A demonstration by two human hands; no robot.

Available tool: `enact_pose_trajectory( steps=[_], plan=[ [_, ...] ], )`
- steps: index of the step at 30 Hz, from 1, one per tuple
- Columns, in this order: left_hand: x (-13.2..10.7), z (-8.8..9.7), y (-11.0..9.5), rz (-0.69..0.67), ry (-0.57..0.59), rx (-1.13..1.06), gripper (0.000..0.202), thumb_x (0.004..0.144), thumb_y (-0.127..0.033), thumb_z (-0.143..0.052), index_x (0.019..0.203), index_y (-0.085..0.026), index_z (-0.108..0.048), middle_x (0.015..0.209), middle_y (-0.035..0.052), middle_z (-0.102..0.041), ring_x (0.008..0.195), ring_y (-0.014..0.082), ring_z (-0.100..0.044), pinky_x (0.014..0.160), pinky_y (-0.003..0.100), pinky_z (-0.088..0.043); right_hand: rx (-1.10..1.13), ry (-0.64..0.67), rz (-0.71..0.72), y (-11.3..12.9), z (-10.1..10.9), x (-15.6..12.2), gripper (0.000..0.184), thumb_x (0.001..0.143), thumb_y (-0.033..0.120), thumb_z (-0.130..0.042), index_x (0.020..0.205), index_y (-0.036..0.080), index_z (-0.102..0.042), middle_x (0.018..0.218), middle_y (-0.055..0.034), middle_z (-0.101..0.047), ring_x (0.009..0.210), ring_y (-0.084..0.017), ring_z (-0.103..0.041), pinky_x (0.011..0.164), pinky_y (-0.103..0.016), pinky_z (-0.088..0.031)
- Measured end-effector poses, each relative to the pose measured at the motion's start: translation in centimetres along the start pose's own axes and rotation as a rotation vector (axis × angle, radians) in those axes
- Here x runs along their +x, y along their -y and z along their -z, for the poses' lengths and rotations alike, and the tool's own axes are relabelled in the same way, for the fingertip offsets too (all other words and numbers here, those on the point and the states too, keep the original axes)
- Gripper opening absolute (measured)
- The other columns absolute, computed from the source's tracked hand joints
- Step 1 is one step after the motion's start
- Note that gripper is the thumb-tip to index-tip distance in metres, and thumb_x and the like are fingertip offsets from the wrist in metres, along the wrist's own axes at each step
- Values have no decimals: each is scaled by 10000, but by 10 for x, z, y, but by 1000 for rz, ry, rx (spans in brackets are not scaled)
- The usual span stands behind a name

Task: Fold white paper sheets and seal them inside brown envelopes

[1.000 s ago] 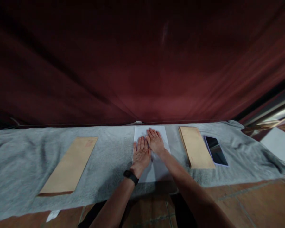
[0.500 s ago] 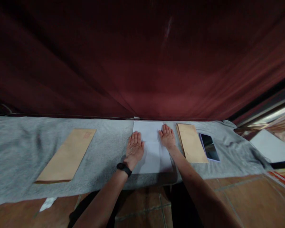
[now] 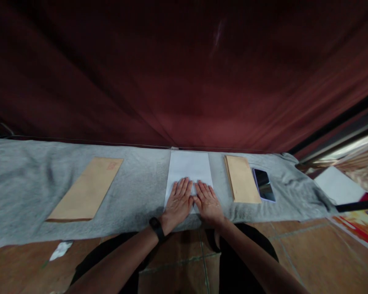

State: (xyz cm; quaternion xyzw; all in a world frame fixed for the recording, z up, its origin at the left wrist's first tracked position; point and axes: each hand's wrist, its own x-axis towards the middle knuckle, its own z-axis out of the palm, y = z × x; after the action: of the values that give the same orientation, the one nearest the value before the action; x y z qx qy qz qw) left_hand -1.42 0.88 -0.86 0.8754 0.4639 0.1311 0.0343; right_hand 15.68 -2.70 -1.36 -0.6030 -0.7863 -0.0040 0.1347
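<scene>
A white sheet of paper (image 3: 190, 163) lies on the grey cloth in front of me. My left hand (image 3: 178, 200), with a black band on the wrist, rests flat on its lower left part, fingers stretched out. Beside it, my right hand (image 3: 207, 202) lies flat on the lower right part, and the thumbs nearly meet. The palms hide much of the paper's lower half. To the right is a small stack of brown envelopes (image 3: 243, 179). Farther off on the left lies another brown envelope or stack (image 3: 87, 190).
A phone (image 3: 264, 184) in a purple case lies right of the envelope stack. The grey cloth (image 3: 141, 179) covers the long surface, with a dark red curtain (image 3: 184, 81) behind. A white scrap (image 3: 60, 250) is on the tiled floor (image 3: 174, 269).
Both hands have slid toward me over the paper and come closer together. The paper's upper half now shows uncovered. The camera view has shifted slightly.
</scene>
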Motion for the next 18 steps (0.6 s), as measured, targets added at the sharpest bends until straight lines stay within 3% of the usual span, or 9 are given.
enact_pose_trajectory(
  steps=[6,13,18],
  plan=[
    [-8,9,18,56,-18,39,576,1018,-407,-364,1531,-144,-378,1621,130,-323,1524,267,-233,1249,493,-180,-80,-9,-30,-25,10,-10,563,1052,390,-350,1563,154,-325,1606,-107,-346,1475,-255,-353,1222,-462,-261],
    [-22,24,46,111,4,70,598,1020,-457,-361,1523,-135,-388,1620,146,-317,1522,290,-234,1243,502,-176,-52,-44,-152,-49,13,-16,540,1043,379,-386,1526,138,-404,1582,-139,-392,1462,-289,-372,1201,-491,-302],
    [-24,42,33,-244,153,-31,602,996,-456,-441,1530,-189,-362,1629,93,-316,1522,236,-243,1253,469,-154,129,-60,-111,-53,21,-8,529,1029,359,-403,1510,139,-423,1589,-142,-384,1475,-279,-351,1195,-503,-332]
  ],
)
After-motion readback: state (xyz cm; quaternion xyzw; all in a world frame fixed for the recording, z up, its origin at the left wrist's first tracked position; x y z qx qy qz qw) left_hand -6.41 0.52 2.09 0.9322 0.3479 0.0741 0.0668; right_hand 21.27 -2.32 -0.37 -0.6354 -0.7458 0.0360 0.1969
